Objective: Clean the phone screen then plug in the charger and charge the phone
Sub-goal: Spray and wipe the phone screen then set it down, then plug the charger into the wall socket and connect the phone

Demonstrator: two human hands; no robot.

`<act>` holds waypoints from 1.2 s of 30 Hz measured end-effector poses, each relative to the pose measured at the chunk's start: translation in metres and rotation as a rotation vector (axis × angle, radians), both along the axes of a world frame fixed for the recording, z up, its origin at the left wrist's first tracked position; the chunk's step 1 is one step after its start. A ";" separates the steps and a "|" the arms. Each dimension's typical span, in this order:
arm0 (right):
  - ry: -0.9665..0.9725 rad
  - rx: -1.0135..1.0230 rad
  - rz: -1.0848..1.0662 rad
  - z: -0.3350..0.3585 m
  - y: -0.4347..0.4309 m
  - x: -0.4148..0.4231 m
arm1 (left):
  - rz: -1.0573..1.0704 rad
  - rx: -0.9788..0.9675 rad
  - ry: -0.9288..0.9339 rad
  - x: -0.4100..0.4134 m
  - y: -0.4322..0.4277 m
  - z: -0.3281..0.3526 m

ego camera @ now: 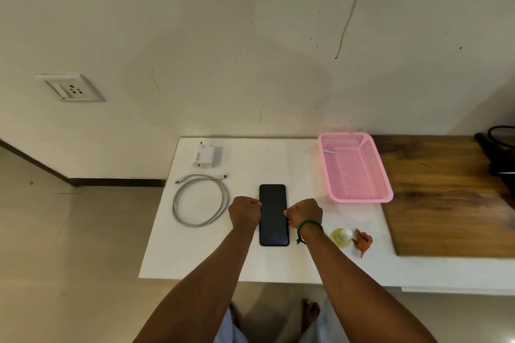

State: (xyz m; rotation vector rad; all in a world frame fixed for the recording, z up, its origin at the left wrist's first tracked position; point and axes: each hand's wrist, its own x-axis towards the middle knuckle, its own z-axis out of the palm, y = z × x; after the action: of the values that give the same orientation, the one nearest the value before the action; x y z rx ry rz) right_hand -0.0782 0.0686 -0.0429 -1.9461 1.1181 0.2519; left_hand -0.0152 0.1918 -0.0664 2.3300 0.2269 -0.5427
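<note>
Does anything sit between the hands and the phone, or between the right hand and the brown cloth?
Nothing separates hands and phone: the left hand and right hand both meet the long edges of the phone. The small bottle stands between the right hand and the brown cloth.

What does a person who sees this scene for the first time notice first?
The black phone lies in the middle of the white table, and the left hand and right hand grip its long edges. A pink basket stands to its right, and a coiled cable and white charger lie to its left.
</note>
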 end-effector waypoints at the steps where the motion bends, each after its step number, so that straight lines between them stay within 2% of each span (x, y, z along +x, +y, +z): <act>1: 0.000 0.003 -0.002 0.000 0.000 0.000 | 0.000 0.002 -0.004 0.000 0.000 0.000; 13: 0.009 -0.014 0.014 0.000 0.000 0.001 | 0.062 -0.021 0.025 -0.003 -0.001 0.003; 25: -0.016 0.004 0.019 0.005 0.000 -0.003 | 0.021 0.028 0.034 -0.008 0.002 0.015; 32: -0.217 -0.060 0.066 0.028 0.004 0.004 | 0.027 0.027 0.028 -0.011 0.019 0.034; 36: -0.333 -0.076 0.117 0.054 0.019 0.019 | 0.108 -0.104 -0.013 -0.002 0.034 0.052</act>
State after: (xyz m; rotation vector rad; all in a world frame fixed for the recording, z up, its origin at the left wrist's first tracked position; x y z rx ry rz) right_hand -0.0590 0.0880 0.0112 -2.0318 0.8079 -0.0542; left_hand -0.0174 0.2255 -0.0139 2.2059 0.3093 -0.4752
